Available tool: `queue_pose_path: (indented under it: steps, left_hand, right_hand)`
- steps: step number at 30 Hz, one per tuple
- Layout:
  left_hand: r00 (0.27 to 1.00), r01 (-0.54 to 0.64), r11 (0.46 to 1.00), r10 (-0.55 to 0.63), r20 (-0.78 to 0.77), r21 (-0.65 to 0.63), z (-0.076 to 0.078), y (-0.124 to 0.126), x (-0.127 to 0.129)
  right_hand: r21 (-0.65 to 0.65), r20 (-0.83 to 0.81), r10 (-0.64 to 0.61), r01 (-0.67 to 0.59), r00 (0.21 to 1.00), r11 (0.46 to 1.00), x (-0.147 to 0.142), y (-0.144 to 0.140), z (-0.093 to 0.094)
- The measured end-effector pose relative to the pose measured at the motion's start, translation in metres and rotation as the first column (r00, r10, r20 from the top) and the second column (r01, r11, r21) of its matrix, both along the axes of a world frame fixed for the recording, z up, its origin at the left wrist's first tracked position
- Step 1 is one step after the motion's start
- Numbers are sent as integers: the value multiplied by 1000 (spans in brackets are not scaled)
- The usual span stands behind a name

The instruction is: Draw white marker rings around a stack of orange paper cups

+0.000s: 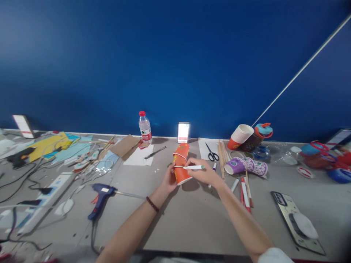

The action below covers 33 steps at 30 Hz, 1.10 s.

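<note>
Near the middle of the table, my left hand [170, 181] is closed around the side of an orange paper cup [182, 177] with yellow markings. This cup lies in line with another orange paper cup [182, 149], rims and bases along one tilted column. A white marker [196, 167] with a green end is pinched in my right hand [202, 174], its tip pointing left across the cup's surface. A small green piece [169, 165] shows by my left fingertips; whether it is the marker's cap I cannot tell.
A blue glue gun [102, 197] lies at left beside a power strip [48, 202]. A water bottle [145, 128] stands behind; scissors [211, 152] lie on paper. Purple paper cups [241, 166], stacked cups [239, 137], loose markers [245, 193] and a phone [296, 223] are at right.
</note>
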<state>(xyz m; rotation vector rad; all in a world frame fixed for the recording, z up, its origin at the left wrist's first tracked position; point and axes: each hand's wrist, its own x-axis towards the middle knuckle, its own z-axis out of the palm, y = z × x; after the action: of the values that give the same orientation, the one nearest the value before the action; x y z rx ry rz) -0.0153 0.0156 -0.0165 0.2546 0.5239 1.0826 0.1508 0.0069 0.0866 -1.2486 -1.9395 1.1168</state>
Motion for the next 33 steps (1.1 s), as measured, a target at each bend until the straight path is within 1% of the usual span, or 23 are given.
queue_pose_path:
  steps: [5, 15, 21, 25, 33]
  left_hand:
    - [1000, 4, 1000, -4, 24, 5, -3, 1, 1]
    - [1000, 28, 999, -28, 8, 36, -3, 0, 2]
    - [1000, 26, 1000, -26, 3, 15, -3, 0, 2]
    - [999, 50, 999, -50, 0, 16, -4, 0, 2]
    - [999, 10, 1000, -10, -34, 16, -5, 0, 2]
  right_hand:
    - [18, 24, -6, 6, 1000, 1000, -3, -2, -2]
    - [21, 45, 8, -9, 999, 1000, -3, -1, -2]
    - [10, 64, 11, -12, 998, 1000, -2, -1, -3]
    - [1, 53, 24, -24, 998, 1000, -1, 0, -3]
    - [-20, 63, 17, -15, 998, 1000, 1, 1, -5]
